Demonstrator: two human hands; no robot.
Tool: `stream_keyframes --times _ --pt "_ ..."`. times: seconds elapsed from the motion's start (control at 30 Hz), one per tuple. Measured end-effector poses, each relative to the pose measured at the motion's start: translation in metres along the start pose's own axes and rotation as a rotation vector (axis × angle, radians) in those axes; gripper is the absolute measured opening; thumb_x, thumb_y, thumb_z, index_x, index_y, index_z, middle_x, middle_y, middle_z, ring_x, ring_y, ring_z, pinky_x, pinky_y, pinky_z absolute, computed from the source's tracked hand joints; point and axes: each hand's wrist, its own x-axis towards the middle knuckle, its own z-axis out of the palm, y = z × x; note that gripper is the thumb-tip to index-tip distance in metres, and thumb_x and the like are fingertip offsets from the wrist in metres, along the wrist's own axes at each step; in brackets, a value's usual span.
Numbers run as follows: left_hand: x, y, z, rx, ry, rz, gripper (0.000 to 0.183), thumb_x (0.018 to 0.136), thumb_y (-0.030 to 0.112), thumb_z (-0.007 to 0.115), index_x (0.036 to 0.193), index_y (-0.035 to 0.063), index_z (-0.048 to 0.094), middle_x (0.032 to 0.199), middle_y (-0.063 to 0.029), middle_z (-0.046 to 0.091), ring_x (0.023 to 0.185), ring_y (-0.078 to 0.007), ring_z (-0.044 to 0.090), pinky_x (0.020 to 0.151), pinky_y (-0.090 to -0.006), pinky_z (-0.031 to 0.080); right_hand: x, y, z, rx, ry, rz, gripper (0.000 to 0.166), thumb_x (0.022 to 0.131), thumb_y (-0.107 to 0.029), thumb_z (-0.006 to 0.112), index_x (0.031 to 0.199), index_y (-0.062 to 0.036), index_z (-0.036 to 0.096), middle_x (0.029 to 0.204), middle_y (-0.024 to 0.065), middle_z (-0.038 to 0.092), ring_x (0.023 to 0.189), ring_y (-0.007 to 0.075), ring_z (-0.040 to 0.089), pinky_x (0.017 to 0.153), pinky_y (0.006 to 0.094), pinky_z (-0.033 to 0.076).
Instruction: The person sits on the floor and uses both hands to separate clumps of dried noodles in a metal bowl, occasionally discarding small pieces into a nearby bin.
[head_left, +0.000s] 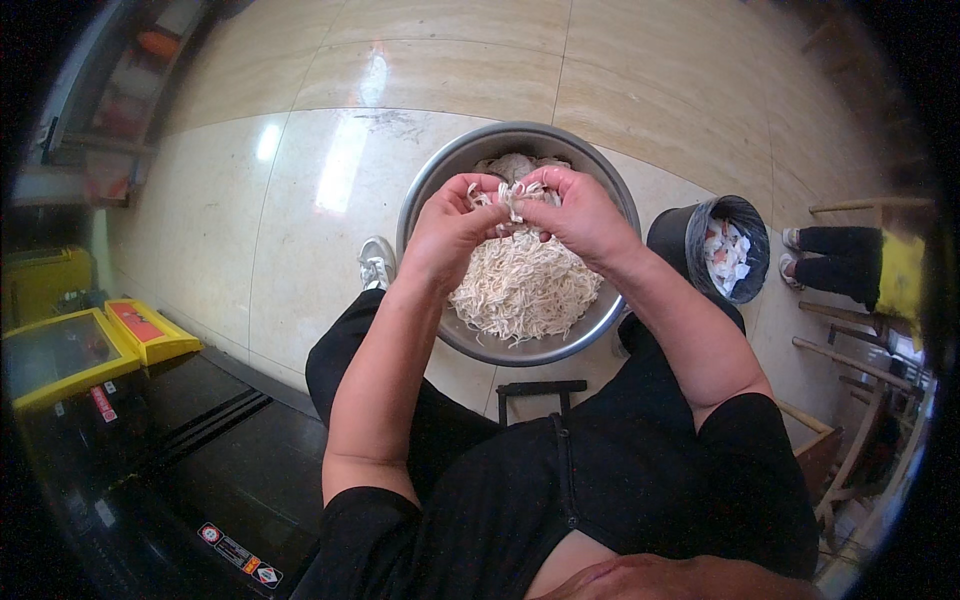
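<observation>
A wide steel basin (517, 352) stands in front of me, between my feet. In its near half lies a heap of pale, thin shredded food strands (529, 289); the picture does not settle what food it is. Larger pale pieces (516, 165) lie at the basin's far side, partly hidden by my hands. Above the heap, my left hand (461, 217) and my right hand (574, 210) meet, thumbs and fingers pinching a small clump of strands (511, 199) between them.
To the right of the basin is a black bin (671, 240) lined with plastic and holding white and reddish scraps. A person's legs (836, 255) and wooden stools (855, 360) are farther right. A black glossy machine with yellow parts (150, 337) stands at my left.
</observation>
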Motion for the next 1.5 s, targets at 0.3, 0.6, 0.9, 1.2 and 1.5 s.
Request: stream_keyframes --times 0.3,0.6,0.9,1.2,1.5 --pt "0.0 0.0 0.003 -0.043 0.021 -0.031 0.024 0.076 -0.003 0.059 0.099 -0.0007 0.052 0.082 -0.0058 0.059 0.071 -0.013 0.06 0.063 -0.0245 0.05 0.003 0.006 -0.001 -0.012 0.065 -0.093 0.019 0.082 -0.016 0.063 0.096 -0.0043 0.062 0.078 -0.0011 0.059 0.063 0.0047 0.052 0.054 0.0185 0.042" --pt "0.002 -0.003 0.004 -0.048 0.056 0.041 0.036 0.075 -0.005 0.059 0.108 0.0002 0.047 0.094 -0.0096 0.056 0.077 -0.0153 0.059 0.067 -0.0275 0.052 -0.004 -0.007 0.002 0.115 0.055 0.005 0.023 0.078 -0.013 0.065 0.098 -0.0037 0.059 0.078 0.0008 0.058 0.064 0.0052 0.053 0.054 0.0188 0.042" --pt "0.007 -0.011 -0.003 0.147 0.024 0.149 0.044 0.073 -0.006 0.061 0.112 -0.0012 0.044 0.091 -0.0084 0.055 0.077 -0.0137 0.057 0.068 -0.0246 0.049 -0.002 0.0 0.0 -0.052 0.027 -0.078 0.016 0.079 -0.014 0.065 0.091 -0.0058 0.061 0.076 -0.0014 0.057 0.062 0.0032 0.051 0.053 0.0183 0.041" --pt "0.004 -0.004 0.002 0.185 0.024 0.106 0.043 0.071 -0.003 0.061 0.11 -0.0028 0.043 0.085 -0.0064 0.053 0.07 -0.0117 0.055 0.062 -0.0226 0.046 -0.003 -0.001 -0.004 -0.164 0.035 -0.032 0.013 0.078 -0.015 0.06 0.085 -0.0044 0.061 0.074 -0.0007 0.058 0.06 0.0038 0.051 0.051 0.0198 0.041" --pt "0.004 -0.004 0.002 0.046 -0.037 0.005 0.039 0.069 -0.009 0.055 0.107 -0.0021 0.045 0.086 -0.0083 0.056 0.071 -0.0147 0.057 0.061 -0.0255 0.049 -0.003 0.001 -0.007 0.016 -0.019 0.022 0.013 0.077 -0.015 0.061 0.087 -0.0061 0.06 0.074 -0.0012 0.056 0.061 0.0046 0.05 0.051 0.0183 0.041"
